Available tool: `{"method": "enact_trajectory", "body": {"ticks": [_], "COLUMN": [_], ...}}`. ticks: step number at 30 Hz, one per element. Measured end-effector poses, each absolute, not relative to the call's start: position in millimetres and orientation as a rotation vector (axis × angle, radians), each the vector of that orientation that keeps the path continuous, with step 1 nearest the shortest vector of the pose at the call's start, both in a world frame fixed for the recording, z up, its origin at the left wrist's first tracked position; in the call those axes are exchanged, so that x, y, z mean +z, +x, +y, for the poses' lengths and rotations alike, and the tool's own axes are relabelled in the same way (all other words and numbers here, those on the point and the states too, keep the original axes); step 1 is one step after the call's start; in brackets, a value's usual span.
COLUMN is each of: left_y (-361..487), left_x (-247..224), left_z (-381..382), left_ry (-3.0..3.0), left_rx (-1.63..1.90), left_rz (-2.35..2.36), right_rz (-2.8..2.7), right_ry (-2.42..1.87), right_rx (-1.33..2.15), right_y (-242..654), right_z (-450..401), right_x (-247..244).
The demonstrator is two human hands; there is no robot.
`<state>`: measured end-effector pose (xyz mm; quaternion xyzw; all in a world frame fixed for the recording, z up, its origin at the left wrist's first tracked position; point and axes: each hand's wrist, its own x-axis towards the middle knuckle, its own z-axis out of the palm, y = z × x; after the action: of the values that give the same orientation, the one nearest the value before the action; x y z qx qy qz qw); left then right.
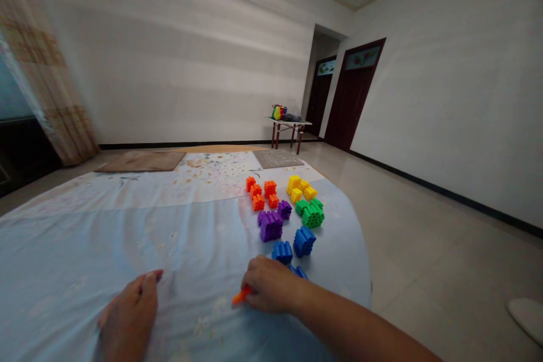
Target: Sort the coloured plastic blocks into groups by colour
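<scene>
My right hand (271, 285) is closed around a small orange plastic piece (241, 296), whose end sticks out to the left of my fingers. Just beyond that hand are blue plastic blocks: a ribbed blue block (282, 252), a larger blue block (304, 241) and another blue piece (298, 271) partly hidden by my hand and wrist. My left hand (132, 314) rests low on the cloth at the left, fingers loosely stretched out, with nothing visible in it. Farther off, purple blocks (270, 226), green blocks (312, 214), yellow blocks (294, 184) and orange blocks (257, 199) lie in colour groups.
A light blue floral cloth (203, 237) covers the round-ended table. A brown mat (142, 162) lies at its far left and a grey mat (278, 159) at its far edge. Beyond, a small side table (292, 123) carries a colourful bag (279, 112).
</scene>
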<state>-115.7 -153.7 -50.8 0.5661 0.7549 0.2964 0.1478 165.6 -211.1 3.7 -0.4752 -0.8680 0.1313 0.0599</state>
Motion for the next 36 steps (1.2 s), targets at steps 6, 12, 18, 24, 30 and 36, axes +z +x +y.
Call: {"method": "enact_trajectory", "body": {"ticks": [6, 12, 18, 24, 30, 36], "left_y": [-118.5, -120.2, -111.9, -108.0, -103.3, -102.1], "left_x": [-57.9, -63.5, -53.3, -47.6, -41.0, -39.7], "left_z": [-150.8, -146.3, -151.5, -153.1, -154.8, -157.1], "left_ry": [1.655, 1.668, 1.645, 1.593, 1.567, 1.595], "left_rx": [0.909, 0.907, 0.879, 0.847, 0.818, 0.847], "left_rz": [2.166, 2.211, 2.228, 2.252, 2.267, 2.257], "right_rz": [-2.218, -1.889, -1.8, -1.832, -1.852, -1.865], "right_ry": [-1.385, -1.75, -2.118, -2.283, -2.359, -2.315], "right_rx": [0.332, 0.214, 0.051, 0.017, -0.003, -0.044], "right_y": [189.4, 232.9, 256.3, 257.5, 253.8, 254.4], "right_z": [-188.2, -124.3, -66.1, -39.4, -35.0, -40.2], "right_x": [49.1, 79.0, 69.1, 51.3, 41.5, 51.6]}}
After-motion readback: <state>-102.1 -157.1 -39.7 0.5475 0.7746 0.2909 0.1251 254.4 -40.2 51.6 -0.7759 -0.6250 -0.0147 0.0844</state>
